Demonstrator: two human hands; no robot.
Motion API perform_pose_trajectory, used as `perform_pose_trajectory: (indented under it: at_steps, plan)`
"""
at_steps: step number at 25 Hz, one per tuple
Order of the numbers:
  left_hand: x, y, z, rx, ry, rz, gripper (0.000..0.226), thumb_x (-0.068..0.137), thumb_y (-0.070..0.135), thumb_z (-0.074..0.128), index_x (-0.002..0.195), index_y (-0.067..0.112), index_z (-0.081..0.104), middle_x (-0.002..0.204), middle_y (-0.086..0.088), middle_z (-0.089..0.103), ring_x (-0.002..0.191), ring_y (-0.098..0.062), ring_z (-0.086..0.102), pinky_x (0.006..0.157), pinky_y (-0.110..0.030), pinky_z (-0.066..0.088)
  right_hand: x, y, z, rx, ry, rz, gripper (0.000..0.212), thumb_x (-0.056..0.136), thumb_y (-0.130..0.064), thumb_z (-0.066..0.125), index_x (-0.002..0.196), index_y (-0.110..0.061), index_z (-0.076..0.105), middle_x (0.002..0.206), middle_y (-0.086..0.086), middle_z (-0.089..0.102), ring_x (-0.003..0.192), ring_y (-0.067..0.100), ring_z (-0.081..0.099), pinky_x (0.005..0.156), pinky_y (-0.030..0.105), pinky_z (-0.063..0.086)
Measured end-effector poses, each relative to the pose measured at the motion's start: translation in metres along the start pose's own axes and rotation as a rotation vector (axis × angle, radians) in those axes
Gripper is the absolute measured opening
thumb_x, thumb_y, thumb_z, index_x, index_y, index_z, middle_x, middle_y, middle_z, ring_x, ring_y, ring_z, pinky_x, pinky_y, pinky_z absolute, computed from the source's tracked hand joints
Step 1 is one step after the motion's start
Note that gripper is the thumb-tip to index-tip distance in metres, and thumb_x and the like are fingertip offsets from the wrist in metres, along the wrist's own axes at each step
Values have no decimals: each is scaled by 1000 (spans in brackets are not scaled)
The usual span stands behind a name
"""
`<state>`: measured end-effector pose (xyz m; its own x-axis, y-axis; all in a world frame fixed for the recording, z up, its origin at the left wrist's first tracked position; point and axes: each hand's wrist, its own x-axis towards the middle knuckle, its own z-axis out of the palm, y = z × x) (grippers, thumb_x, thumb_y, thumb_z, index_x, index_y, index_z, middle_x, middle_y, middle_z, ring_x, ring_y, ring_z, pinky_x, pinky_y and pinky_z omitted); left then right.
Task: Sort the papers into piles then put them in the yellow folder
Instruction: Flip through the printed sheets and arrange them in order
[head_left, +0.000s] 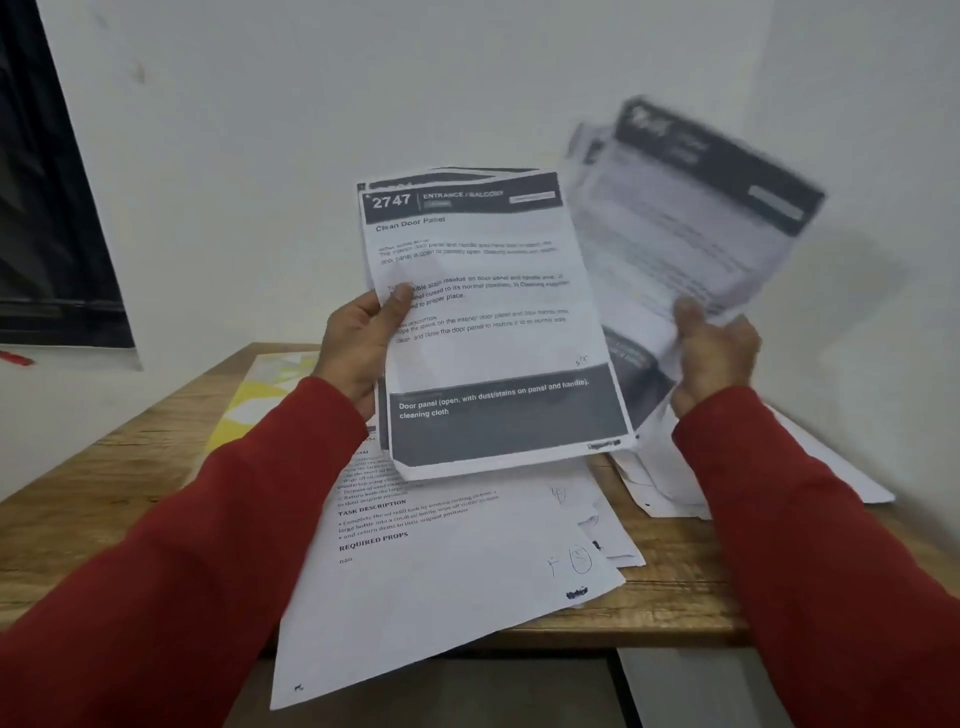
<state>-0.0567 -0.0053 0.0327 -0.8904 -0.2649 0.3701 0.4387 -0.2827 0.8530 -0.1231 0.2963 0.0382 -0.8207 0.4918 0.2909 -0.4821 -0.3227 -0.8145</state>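
My left hand (361, 345) grips a stack of printed sheets (488, 322) by its left edge, held upright above the table; the top sheet has dark bands and reads "2747 Clean Door Panel". My right hand (714, 358) holds another bunch of sheets (685, 218) by the lower edge, tilted right and blurred by motion. More papers (447, 561) lie loose on the wooden table (104, 483), one overhanging the near edge. The yellow folder (254, 400) lies flat at the table's far left, partly hidden behind my left arm.
A further pile of white sheets (810, 467) lies at the table's right side against the wall. White walls close off the back and right. A dark panel (47, 208) hangs on the left wall, with a red object (15, 358) below it.
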Motion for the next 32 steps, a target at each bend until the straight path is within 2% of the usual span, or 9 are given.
perform_pose_trajectory:
  at_steps: [1, 3, 8, 12, 16, 20, 23, 26, 32]
  plan:
    - [3, -1, -4, 2, 44, 12, 26, 97, 17, 64, 117, 2, 68, 114, -18, 72, 101, -30, 71, 88, -43, 60, 14, -6, -12, 55, 126, -5, 22, 88, -10, 74, 107, -8, 64, 99, 2, 70, 83, 15, 67, 80, 31, 54]
    - [9, -4, -12, 39, 146, 24, 26, 96, 16, 65, 118, 0, 67, 115, -19, 71, 103, -32, 70, 92, -48, 58, 32, -11, -29, 145, 169, 64, 31, 89, -17, 73, 117, -7, 63, 105, 3, 68, 84, 17, 67, 76, 32, 55]
    - [16, -14, -18, 113, 206, -39, 25, 97, 8, 62, 121, 0, 65, 119, -23, 69, 103, -37, 69, 94, -54, 55, 26, -3, -17, -19, -122, 195, 47, 91, -29, 72, 130, -5, 59, 124, 9, 69, 99, 21, 72, 81, 34, 60]
    - [10, -15, -10, 153, 82, -1, 20, 96, 10, 64, 116, 8, 68, 109, -17, 73, 86, -25, 72, 88, -46, 59, -4, 3, 4, -94, -395, 256, 60, 83, -24, 81, 133, -2, 57, 124, 12, 70, 107, 24, 71, 91, 37, 58]
    - [3, -16, 2, 152, -40, 48, 30, 94, 2, 64, 124, 8, 67, 117, -14, 72, 98, -26, 73, 85, -39, 61, -35, 18, 18, -163, -650, 255, 28, 91, -2, 68, 119, -5, 64, 104, 1, 77, 95, 13, 74, 78, 23, 59]
    - [4, -8, 3, -17, -102, 4, 34, 104, 8, 44, 133, 8, 61, 129, -14, 67, 119, -31, 64, 101, -44, 52, -29, 20, 18, -113, -562, 153, 32, 88, 4, 68, 118, -6, 66, 110, 6, 75, 103, 23, 72, 92, 35, 58]
    - [2, -3, 5, -25, -68, 0, 39, 103, -1, 40, 135, 11, 59, 121, -10, 71, 105, -24, 71, 90, -39, 58, -26, 20, 17, -81, -515, 147, 34, 88, 5, 69, 118, -9, 65, 112, 8, 75, 104, 24, 72, 92, 38, 58]
    - [0, -2, 5, -64, -105, 9, 45, 102, -4, 43, 140, 17, 55, 125, -13, 69, 99, -26, 72, 85, -40, 61, -22, 17, 15, -6, -473, 144, 46, 87, 5, 69, 130, -6, 56, 121, 11, 72, 111, 28, 69, 93, 41, 57]
    - [2, -3, 0, -187, -237, 64, 74, 96, -8, 54, 154, 31, 30, 136, -11, 63, 120, -35, 63, 85, -46, 60, -20, 20, 14, 137, -599, 373, 44, 92, 1, 62, 136, -1, 56, 131, 17, 65, 119, 33, 65, 99, 47, 54]
